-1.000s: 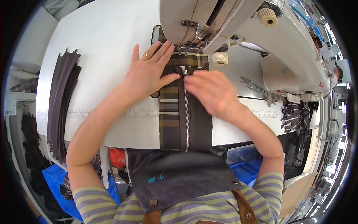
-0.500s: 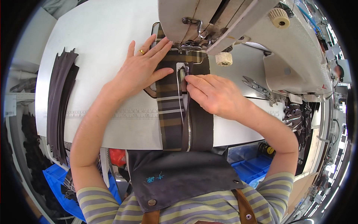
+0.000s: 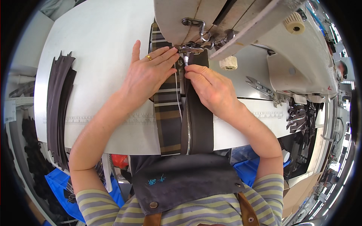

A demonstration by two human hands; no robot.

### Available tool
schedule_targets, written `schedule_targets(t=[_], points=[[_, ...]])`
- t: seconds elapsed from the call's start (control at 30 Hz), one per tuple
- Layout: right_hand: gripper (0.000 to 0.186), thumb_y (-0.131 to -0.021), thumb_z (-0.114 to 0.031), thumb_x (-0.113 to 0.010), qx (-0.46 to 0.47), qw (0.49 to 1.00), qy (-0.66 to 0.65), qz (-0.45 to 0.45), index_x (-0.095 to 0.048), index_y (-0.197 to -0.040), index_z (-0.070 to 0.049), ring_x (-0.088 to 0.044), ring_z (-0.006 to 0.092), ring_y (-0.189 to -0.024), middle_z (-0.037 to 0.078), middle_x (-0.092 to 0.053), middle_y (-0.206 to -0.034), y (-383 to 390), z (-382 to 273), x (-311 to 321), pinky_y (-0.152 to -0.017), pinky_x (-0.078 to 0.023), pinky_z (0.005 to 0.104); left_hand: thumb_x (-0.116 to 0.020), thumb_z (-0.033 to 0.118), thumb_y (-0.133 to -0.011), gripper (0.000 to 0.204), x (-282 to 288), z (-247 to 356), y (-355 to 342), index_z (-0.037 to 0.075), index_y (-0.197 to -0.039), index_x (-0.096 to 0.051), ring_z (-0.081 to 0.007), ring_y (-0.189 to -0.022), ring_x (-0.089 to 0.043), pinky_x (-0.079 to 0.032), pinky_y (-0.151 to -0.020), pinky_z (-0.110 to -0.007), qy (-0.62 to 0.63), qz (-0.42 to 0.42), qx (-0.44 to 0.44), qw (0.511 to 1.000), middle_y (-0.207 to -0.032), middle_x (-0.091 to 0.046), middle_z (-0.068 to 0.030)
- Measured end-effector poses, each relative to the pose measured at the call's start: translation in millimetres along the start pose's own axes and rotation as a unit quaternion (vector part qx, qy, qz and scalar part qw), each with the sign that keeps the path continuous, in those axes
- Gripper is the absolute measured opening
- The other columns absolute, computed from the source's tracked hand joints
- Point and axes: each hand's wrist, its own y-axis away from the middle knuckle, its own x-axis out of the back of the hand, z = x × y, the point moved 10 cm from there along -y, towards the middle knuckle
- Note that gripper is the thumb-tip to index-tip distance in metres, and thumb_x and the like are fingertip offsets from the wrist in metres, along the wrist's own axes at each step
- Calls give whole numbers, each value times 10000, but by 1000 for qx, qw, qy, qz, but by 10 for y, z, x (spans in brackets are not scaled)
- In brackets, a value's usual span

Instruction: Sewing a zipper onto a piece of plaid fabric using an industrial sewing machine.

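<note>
A long zipper (image 3: pixel 189 130) with metal teeth runs between a brown, black and white plaid fabric (image 3: pixel 169 130) and a black fabric panel (image 3: pixel 203 130). Its far end lies by the presser foot (image 3: pixel 186 56) of the sewing machine (image 3: pixel 177 22). My left hand (image 3: pixel 147 75) rests flat on the plaid fabric, fingers stretched together and thumb tucked under, the fingertips just left of the foot. Thumb and fingers of my right hand (image 3: pixel 213 88) pinch the zipper tape a little nearer to me than the foot. A thin white strip (image 3: pixel 178 96) lies along the plaid edge.
Dark fabric strips (image 3: pixel 60 101) lie on the table's left side. Thread snips (image 3: pixel 260 86) rest right of the machine bed, near a heap of dark scraps (image 3: pixel 301 116). A ruler scale (image 3: pixel 98 119) crosses the white table. Blue bins (image 3: pixel 64 188) stand below.
The fabric and zipper have slid away from me under the machine. My right hand has moved farther away, nearer the presser foot, still pinching. My left hand has shifted slightly right.
</note>
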Motion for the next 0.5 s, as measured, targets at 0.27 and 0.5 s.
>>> schedule_targets(t=[0.27,0.5], points=[[248,-746,-32,-651,-5,1000,13,-9,-624,-987,17,-651,261,-831,121,-638,-1070,-2,3,-20,-683,-553,350,-676,265,-854,276,50,14,2,102,-1076,-691,-157,-1097,-578,-221,-1085,-618,-21,46,-28,998,-1166,-648,32],[258,-736,-47,-647,-2,999,32,-24,-613,-982,24,-642,260,-875,121,-622,-1066,-21,-20,1,-704,-556,346,-709,240,-823,314,77,106,-10,116,-1112,-698,-199,-1053,-602,-216,-1110,-548,-28,27,-18,999,-1157,-665,27]])
